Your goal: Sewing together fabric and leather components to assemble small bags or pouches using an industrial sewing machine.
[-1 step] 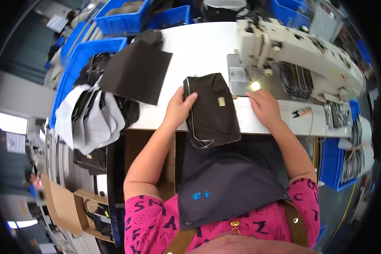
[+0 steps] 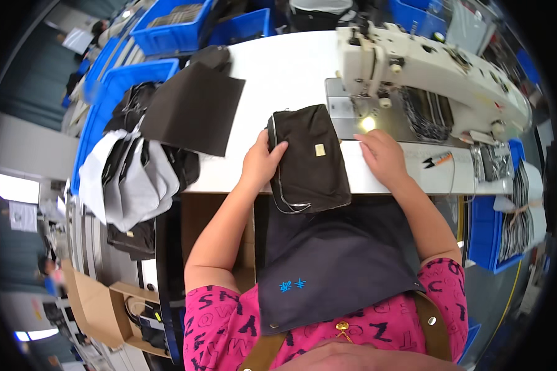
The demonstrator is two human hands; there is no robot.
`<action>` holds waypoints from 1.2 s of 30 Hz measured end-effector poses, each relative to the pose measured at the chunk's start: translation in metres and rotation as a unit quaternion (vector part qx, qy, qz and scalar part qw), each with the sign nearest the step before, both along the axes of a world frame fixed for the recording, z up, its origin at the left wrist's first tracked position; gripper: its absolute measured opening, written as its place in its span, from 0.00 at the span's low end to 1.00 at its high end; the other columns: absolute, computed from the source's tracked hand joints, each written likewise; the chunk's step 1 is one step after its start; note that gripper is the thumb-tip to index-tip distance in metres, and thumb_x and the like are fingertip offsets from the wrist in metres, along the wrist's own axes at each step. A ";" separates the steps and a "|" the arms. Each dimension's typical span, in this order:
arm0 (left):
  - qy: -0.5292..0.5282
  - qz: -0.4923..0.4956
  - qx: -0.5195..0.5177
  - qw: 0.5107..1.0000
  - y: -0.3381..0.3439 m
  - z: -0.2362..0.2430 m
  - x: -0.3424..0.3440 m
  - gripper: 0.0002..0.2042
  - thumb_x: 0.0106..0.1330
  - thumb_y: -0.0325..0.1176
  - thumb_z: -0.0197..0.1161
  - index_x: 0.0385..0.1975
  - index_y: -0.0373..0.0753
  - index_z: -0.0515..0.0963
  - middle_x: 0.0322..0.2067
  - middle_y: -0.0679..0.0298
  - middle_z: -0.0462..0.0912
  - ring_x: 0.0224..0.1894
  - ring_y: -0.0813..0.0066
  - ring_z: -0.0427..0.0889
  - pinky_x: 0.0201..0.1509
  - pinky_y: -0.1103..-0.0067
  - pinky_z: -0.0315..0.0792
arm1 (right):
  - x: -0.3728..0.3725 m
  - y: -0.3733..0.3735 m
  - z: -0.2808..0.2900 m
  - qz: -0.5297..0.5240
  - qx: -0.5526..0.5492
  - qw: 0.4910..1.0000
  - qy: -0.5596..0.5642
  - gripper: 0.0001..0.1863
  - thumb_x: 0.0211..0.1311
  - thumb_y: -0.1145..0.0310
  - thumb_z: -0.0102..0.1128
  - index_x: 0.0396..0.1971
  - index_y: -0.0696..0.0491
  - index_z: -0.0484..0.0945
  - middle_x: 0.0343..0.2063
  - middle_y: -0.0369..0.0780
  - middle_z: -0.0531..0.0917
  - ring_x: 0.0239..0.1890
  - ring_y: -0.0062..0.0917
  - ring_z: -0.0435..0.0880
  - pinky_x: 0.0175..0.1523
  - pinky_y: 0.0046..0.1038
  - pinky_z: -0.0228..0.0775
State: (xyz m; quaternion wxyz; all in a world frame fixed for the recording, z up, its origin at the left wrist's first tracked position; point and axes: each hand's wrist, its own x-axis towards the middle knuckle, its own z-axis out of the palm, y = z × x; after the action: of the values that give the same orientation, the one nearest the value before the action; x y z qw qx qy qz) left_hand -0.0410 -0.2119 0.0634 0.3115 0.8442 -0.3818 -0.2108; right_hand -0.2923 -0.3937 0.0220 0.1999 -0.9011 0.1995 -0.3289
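A dark brown fabric pouch (image 2: 309, 170) with a silvery zipper along its left side and a small pale label lies tilted at the table's front edge. Its lower end overhangs my dark apron (image 2: 334, 253). My left hand (image 2: 263, 159) grips the pouch's left side, thumb on top and fingers hidden beneath. To the pouch's right, apart from it, my right hand (image 2: 380, 156) rests by the sewing machine's metal plate (image 2: 341, 112). Its fingertips are drawn together in a pinch; whatever they hold is too small to tell. The white sewing machine (image 2: 427, 68) stands just beyond, its lamp lit.
On the left, a blue bin (image 2: 96, 127) holds dark pieces, with a brown fabric panel (image 2: 195, 111) and pale flaps (image 2: 127, 185) spilling over the white table (image 2: 278, 68). Orange-black thread snips (image 2: 437, 161) lie at right. Another blue bin (image 2: 484, 241) and an opened cardboard box (image 2: 96, 297) stand lower down.
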 end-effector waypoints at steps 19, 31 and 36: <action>-0.316 -0.097 -0.114 0.937 -0.108 -0.035 -0.025 0.13 0.59 0.45 0.76 0.37 0.45 0.85 0.37 0.66 0.84 0.46 0.61 0.79 0.51 0.65 0.68 | -0.012 0.044 0.004 0.068 -0.095 0.985 0.123 0.30 0.60 0.52 0.71 0.57 0.56 0.81 0.63 0.40 0.78 0.65 0.36 0.73 0.68 0.41 0.64; -0.349 -0.276 -0.120 0.888 -0.146 -0.042 0.007 0.07 0.67 0.39 0.68 0.33 0.44 0.83 0.32 0.68 0.86 0.42 0.64 0.81 0.54 0.64 0.66 | -0.020 0.048 0.003 0.053 -0.080 0.988 0.120 0.29 0.60 0.53 0.70 0.57 0.55 0.81 0.64 0.39 0.78 0.67 0.35 0.72 0.71 0.43 0.62; -0.327 -0.282 -0.102 0.896 -0.153 -0.039 0.011 0.08 0.68 0.40 0.68 0.37 0.45 0.83 0.36 0.67 0.85 0.45 0.64 0.81 0.56 0.59 0.67 | -0.019 0.048 0.002 0.057 -0.047 0.987 0.143 0.31 0.62 0.55 0.70 0.62 0.53 0.77 0.68 0.38 0.76 0.71 0.36 0.70 0.73 0.45 0.59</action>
State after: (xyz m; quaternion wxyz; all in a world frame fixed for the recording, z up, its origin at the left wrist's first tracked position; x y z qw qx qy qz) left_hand -0.0295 -0.3648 0.0242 0.1811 0.6861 -0.7035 0.0385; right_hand -0.3117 -0.3461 0.0236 0.1451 -0.9573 0.1583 -0.1936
